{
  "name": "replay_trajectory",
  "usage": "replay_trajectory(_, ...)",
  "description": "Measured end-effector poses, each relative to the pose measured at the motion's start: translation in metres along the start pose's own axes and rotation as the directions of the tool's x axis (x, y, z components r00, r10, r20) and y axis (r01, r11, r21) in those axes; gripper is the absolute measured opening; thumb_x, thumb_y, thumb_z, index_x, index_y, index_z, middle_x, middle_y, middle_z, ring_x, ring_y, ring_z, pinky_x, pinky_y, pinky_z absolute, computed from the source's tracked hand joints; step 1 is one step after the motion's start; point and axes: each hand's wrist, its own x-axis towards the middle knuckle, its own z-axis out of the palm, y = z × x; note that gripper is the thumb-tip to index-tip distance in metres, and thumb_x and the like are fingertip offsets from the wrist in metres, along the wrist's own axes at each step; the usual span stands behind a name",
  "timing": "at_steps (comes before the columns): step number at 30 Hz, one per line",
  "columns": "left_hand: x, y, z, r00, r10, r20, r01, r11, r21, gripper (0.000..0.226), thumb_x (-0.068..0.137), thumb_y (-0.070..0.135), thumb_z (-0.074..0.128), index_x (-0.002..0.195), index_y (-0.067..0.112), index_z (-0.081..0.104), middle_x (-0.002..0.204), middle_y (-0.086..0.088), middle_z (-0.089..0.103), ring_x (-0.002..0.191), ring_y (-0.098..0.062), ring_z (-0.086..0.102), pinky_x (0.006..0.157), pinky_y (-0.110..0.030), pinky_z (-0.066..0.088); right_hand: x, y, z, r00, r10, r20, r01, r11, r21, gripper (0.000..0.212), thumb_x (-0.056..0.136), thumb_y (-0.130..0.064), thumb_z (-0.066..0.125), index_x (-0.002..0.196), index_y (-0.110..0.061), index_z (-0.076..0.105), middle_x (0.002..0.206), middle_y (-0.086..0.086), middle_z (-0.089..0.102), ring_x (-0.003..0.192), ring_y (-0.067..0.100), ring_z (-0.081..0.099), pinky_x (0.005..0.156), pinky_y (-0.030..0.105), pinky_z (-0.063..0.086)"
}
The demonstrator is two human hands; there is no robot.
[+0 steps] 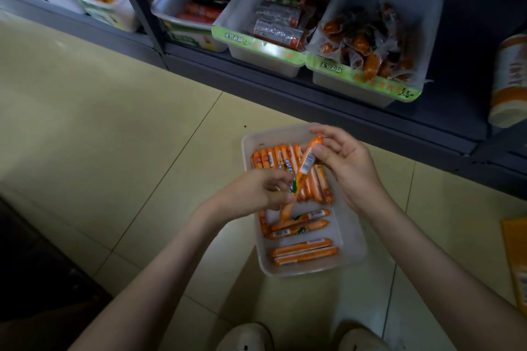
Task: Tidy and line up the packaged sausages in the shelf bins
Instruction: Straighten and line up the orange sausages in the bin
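A white plastic bin (350, 248) sits on the tiled floor in front of me. Several orange packaged sausages stand in a row (273, 157) at its far end, and others lie crosswise (302, 253) near its front. Above the bin I hold one orange sausage stick (306, 164) tilted. My left hand (256, 191) pinches its lower part. My right hand (345, 162) holds its upper end between thumb and fingers.
A dark shelf edge (313, 100) runs across above the bin. On it stand white bins: one with red and black sausages (211, 0), one with wrapped sausages (285, 14), one with small orange packs (370, 45). My shoes (248, 339) are at the bottom.
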Motion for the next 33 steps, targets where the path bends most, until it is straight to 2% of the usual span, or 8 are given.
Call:
replay_trajectory(4, 0.006, 0.012, 0.019, 0.958, 0.221, -0.183, -0.158, 0.939, 0.306, 0.017, 0.085, 0.024, 0.068, 0.098, 0.014, 0.062, 0.076, 0.001, 0.066, 0.074, -0.014, 0.062, 0.071, -0.022, 0.047, -0.011, -0.012, 0.007, 0.997, -0.081, 0.019, 0.081, 0.997, 0.011, 0.026, 0.081, 0.009, 0.063, 0.092, -0.015, 0.066, 0.086, -0.005, 0.072, 0.086, 0.007, 0.066, 0.077, 0.019, 0.053)
replay_trajectory(8, 0.009, 0.018, 0.023, 0.793, 0.492, -0.359, -0.289, 0.824, 0.488, 0.020, 0.086, 0.015, 0.066, 0.105, 0.010, 0.065, 0.060, 0.021, 0.046, 0.066, -0.007, 0.049, 0.057, -0.003, 0.032, -0.020, -0.022, 0.004, 0.972, -0.187, 0.139, 0.188, 0.982, 0.011, 0.031, 0.073, 0.002, 0.071, 0.085, -0.027, 0.072, 0.085, -0.007, 0.071, 0.084, 0.007, 0.065, 0.078, 0.022, 0.052)
replay_trajectory(14, 0.009, 0.017, 0.022, 0.644, 0.678, -0.355, -0.410, 0.698, 0.587, 0.031, 0.074, -0.001, 0.059, 0.104, 0.001, 0.068, 0.088, -0.010, 0.073, 0.089, -0.015, 0.057, 0.071, 0.006, 0.030, -0.021, -0.020, 0.003, 0.886, -0.384, 0.262, 0.438, 0.877, -0.197, 0.025, 0.072, -0.022, 0.074, 0.097, -0.027, 0.070, 0.098, -0.006, 0.063, 0.100, 0.016, 0.058, 0.090, 0.025, 0.043)
replay_trajectory(17, 0.004, 0.016, 0.024, 0.692, 0.603, -0.396, -0.468, 0.793, 0.390, 0.020, 0.082, 0.010, 0.060, 0.092, 0.026, 0.065, 0.073, 0.014, 0.066, 0.068, -0.003, 0.058, 0.066, -0.002, 0.039, -0.017, -0.018, 0.002, 0.881, -0.411, 0.236, 0.468, 0.833, -0.295, 0.021, 0.077, -0.024, 0.069, 0.098, -0.025, 0.069, 0.103, 0.000, 0.064, 0.102, 0.010, 0.056, 0.091, 0.022, 0.041)
replay_trajectory(20, 0.000, 0.023, 0.029, 0.866, 0.305, -0.396, -0.390, 0.907, -0.155, 0.007, 0.088, 0.017, 0.061, 0.090, 0.023, 0.062, 0.079, 0.010, 0.067, 0.081, -0.008, 0.066, 0.075, -0.025, 0.054, -0.015, -0.017, -0.001, 0.898, -0.385, 0.213, 0.434, 0.849, -0.299, 0.021, 0.083, -0.024, 0.063, 0.103, -0.022, 0.066, 0.105, 0.003, 0.065, 0.104, 0.012, 0.059, 0.092, 0.026, 0.044)
replay_trajectory(26, 0.004, 0.034, 0.027, 0.949, -0.007, -0.316, -0.269, 0.507, -0.819, 0.015, 0.093, 0.009, 0.047, 0.099, 0.004, 0.059, 0.083, -0.009, 0.070, 0.079, -0.016, 0.070, 0.066, -0.024, 0.057, -0.015, -0.013, -0.010, 0.894, -0.346, 0.286, 0.439, 0.807, -0.395, 0.025, 0.087, -0.020, 0.060, 0.111, -0.017, 0.066, 0.111, -0.002, 0.065, 0.107, 0.012, 0.061, 0.090, 0.028, 0.048)
replay_trajectory(29, 0.006, 0.036, 0.022, 0.975, -0.125, -0.184, -0.139, 0.306, -0.942, 0.015, 0.086, 0.012, 0.053, 0.095, 0.002, 0.061, 0.078, -0.013, 0.070, 0.066, -0.017, 0.071, 0.060, -0.023, 0.058, -0.017, -0.013, -0.012, 0.875, -0.396, 0.278, 0.484, 0.742, -0.464, 0.025, 0.086, -0.022, 0.063, 0.109, -0.015, 0.068, 0.105, 0.001, 0.064, 0.102, 0.011, 0.061, 0.089, 0.029, 0.048)
replay_trajectory(33, 0.003, 0.041, 0.017, 0.981, -0.192, -0.036, 0.014, 0.255, -0.967, 0.032, 0.091, 0.014, 0.049, 0.073, 0.000, 0.071, 0.071, -0.015, 0.070, 0.059, -0.017, 0.070, 0.062, -0.021, 0.054, -0.020, -0.016, -0.009, 0.862, -0.455, 0.222, 0.502, 0.714, -0.488, 0.023, 0.083, -0.024, 0.067, 0.104, -0.017, 0.069, 0.099, -0.001, 0.061, 0.096, 0.007, 0.059, 0.086, 0.022, 0.045)
